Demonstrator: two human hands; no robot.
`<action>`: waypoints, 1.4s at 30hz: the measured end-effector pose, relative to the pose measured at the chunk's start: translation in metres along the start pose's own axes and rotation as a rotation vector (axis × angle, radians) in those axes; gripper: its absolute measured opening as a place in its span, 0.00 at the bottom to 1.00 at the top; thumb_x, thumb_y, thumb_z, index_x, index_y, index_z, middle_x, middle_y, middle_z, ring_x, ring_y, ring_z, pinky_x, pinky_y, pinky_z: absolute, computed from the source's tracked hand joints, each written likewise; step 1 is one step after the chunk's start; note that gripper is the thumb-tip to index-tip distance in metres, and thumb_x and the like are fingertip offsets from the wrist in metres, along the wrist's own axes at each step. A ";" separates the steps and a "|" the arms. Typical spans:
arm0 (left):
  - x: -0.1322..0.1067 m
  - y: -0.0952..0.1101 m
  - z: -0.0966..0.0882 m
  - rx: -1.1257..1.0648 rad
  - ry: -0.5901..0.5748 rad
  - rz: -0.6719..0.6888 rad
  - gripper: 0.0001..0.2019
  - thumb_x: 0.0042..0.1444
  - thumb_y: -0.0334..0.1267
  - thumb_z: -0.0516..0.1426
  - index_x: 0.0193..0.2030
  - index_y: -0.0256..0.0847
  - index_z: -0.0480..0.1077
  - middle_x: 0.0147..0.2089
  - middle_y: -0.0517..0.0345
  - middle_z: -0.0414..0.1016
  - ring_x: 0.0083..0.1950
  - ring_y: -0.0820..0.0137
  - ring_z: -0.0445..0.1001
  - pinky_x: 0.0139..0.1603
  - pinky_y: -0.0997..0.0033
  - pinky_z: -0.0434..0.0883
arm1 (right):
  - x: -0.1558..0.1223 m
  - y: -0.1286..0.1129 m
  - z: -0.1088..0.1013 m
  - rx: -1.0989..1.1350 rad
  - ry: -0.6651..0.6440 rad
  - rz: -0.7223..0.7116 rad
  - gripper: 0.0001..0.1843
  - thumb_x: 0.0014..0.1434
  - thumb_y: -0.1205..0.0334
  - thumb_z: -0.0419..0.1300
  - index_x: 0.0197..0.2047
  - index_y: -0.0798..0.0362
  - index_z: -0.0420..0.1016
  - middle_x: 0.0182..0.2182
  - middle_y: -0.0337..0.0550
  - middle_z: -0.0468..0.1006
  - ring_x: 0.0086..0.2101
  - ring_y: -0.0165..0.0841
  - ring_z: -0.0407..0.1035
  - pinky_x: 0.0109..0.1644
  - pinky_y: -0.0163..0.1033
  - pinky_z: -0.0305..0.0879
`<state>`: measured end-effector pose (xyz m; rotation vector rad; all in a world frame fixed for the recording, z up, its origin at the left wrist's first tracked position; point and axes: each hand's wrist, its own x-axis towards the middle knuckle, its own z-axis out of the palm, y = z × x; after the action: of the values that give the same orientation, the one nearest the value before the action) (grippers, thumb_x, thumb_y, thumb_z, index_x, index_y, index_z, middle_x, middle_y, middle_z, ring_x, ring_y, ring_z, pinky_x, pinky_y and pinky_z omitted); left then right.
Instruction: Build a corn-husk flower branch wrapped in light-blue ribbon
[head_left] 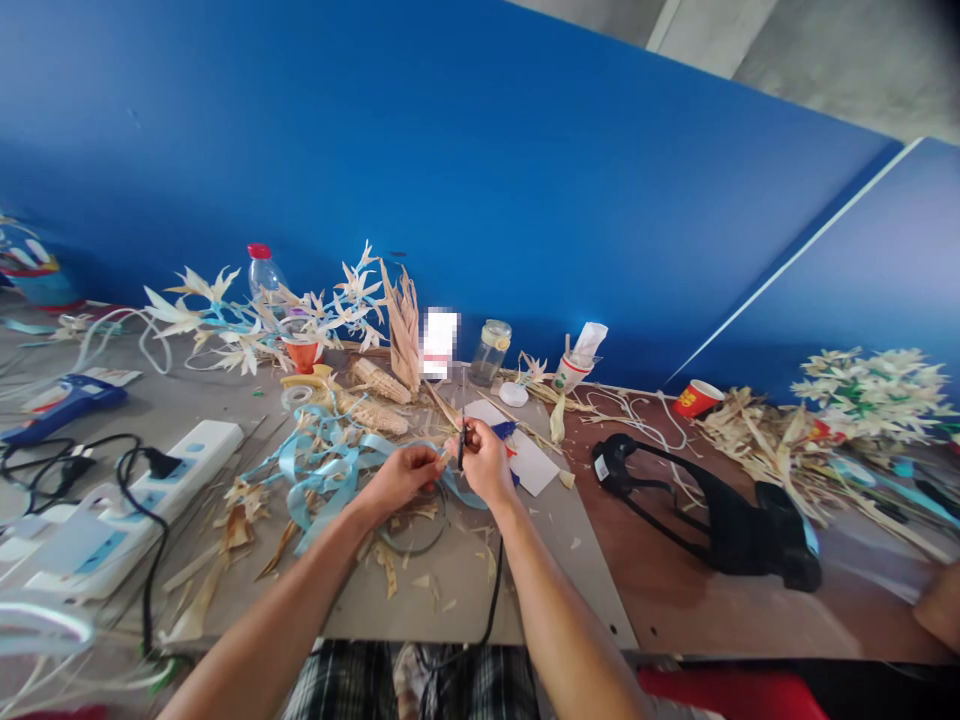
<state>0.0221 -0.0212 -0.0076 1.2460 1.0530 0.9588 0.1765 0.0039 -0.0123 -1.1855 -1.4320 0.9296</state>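
My right hand [487,462] is closed around dark-handled scissors [462,432], whose blades point up and away from me. Close beside it, my left hand [405,476] pinches a small pale piece that looks like corn husk [445,458]; its exact shape is partly hidden by the fingers. Light blue ribbon [300,470] lies in loops to the left of my hands. Beyond them, stripped corn cobs [381,381] rest near an upright dried husk [403,325]. Husk scraps [387,570] are scattered on the table under my wrists.
White power strips [202,450] with black cables occupy the left. Husk flowers [244,325] stand behind, near a clear jar [492,350] and a paper cup [574,370]. A black strapped object [720,520] lies right, before a red cup [697,398]. Another person's hand [941,605] shows at the right edge.
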 end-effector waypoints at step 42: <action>0.010 -0.001 -0.012 -0.247 0.429 0.186 0.18 0.42 0.51 0.63 0.29 0.37 0.68 0.23 0.65 0.67 0.23 0.78 0.65 0.27 0.77 0.63 | -0.026 -0.032 0.007 -0.974 -0.256 0.013 0.18 0.62 0.54 0.50 0.51 0.51 0.70 0.39 0.51 0.80 0.42 0.40 0.74 0.44 0.38 0.64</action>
<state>0.0131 -0.0086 -0.0100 0.9656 1.1155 1.4987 0.1638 -0.0281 0.0117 -1.8019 -2.1947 0.3580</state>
